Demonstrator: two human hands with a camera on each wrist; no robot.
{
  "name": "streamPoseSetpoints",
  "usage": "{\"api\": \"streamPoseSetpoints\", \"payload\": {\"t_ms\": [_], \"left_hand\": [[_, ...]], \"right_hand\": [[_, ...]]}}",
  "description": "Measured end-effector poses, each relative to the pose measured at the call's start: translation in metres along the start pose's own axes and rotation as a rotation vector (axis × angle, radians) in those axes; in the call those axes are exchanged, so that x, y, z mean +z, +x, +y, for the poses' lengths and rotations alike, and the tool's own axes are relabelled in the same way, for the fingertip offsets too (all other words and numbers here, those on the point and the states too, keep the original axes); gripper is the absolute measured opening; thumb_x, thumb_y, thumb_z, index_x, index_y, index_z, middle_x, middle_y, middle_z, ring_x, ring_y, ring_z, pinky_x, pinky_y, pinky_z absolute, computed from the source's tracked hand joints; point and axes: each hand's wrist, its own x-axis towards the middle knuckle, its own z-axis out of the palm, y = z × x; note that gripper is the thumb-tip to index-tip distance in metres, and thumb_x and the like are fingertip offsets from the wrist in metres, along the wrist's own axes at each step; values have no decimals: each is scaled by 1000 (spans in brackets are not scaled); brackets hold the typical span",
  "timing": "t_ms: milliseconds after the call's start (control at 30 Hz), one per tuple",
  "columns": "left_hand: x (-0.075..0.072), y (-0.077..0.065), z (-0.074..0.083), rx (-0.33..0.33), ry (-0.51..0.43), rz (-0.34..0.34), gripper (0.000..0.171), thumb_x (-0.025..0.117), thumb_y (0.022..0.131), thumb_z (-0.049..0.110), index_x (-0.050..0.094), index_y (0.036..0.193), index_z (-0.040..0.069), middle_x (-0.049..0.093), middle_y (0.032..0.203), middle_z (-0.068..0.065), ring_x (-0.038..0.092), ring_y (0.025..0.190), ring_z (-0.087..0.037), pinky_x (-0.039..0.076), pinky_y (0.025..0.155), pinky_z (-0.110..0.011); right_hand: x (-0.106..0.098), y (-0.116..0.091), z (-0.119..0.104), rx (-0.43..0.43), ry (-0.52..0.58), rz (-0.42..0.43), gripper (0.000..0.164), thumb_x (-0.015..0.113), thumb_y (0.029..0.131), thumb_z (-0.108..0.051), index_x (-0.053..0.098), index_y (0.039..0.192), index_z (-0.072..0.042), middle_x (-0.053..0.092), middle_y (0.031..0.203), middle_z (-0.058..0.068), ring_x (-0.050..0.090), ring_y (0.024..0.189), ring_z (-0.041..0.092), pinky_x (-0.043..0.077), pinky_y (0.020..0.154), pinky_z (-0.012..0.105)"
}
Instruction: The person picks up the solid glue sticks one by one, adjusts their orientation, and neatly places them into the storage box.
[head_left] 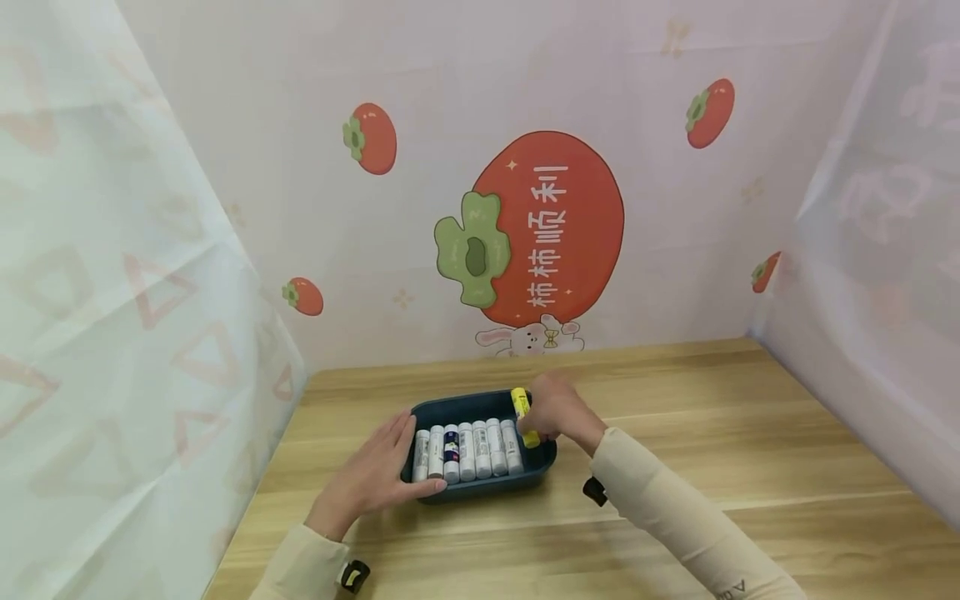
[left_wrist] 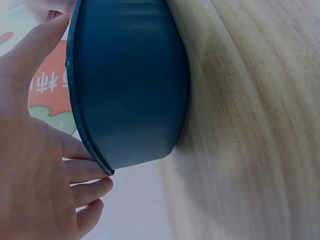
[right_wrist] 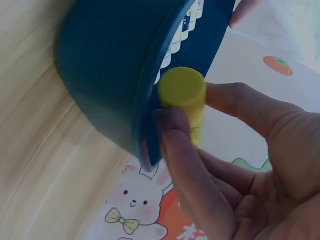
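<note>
A dark blue plastic bin (head_left: 487, 490) stands on the table, holding a row of white glue sticks (head_left: 480, 450) side by side, one with a dark blue label. My right hand (head_left: 555, 408) pinches a yellow glue stick (head_left: 522, 406) between thumb and fingers at the bin's right end. In the right wrist view, the yellow end of that stick sits close by the bin's rim (right_wrist: 150, 100). My left hand (head_left: 382, 471) rests on the bin's left end, fingers extended along the rim and thumb along the near edge.
The wooden table (head_left: 645, 533) reaches back to a pale cloth backdrop (head_left: 420, 50) printed with persimmons and a rabbit. Similar cloth walls hang at the left (head_left: 112, 333) and right (head_left: 885, 250).
</note>
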Motion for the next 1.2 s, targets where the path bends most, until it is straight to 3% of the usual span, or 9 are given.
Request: {"api": "streamPoseSetpoints", "payload": {"t_ms": [133, 333, 900, 1200], "left_hand": [[2, -1, 0, -11, -2, 5, 122, 62, 88, 80, 27, 162, -10, 24, 173, -27, 25, 162, -44, 25, 132, -59], [3, -1, 0, -13, -14, 5, 121, 62, 89, 79, 26, 163, -10, 22, 173, -27, 24, 162, -44, 25, 132, -59], [3, -2, 3, -32, -22, -2, 122, 63, 88, 79, 25, 164, -9, 21, 174, -26, 23, 163, -43, 25, 132, -58], [3, -2, 1, -23, -13, 7, 123, 63, 88, 80, 25, 163, -9, 22, 174, -27, 24, 162, -44, 26, 132, -58]], "right_hand": [[6, 0, -6, 26, -35, -19, 24, 89, 84, -16, 70, 90, -4, 67, 80, 10, 70, 62, 22, 63, 59, 30], [15, 4, -11, 71, -89, -22, 23, 90, 82, -14, 69, 85, -4, 66, 79, 10, 69, 58, 21, 61, 55, 28], [33, 15, -18, 86, -223, -13, 21, 87, 82, -5, 67, 77, -4, 66, 68, 12, 76, 61, 25, 55, 46, 27], [33, 20, -22, 96, -229, -71, 14, 83, 86, 0, 70, 85, -1, 65, 74, 15, 76, 62, 27, 59, 49, 30]]}}
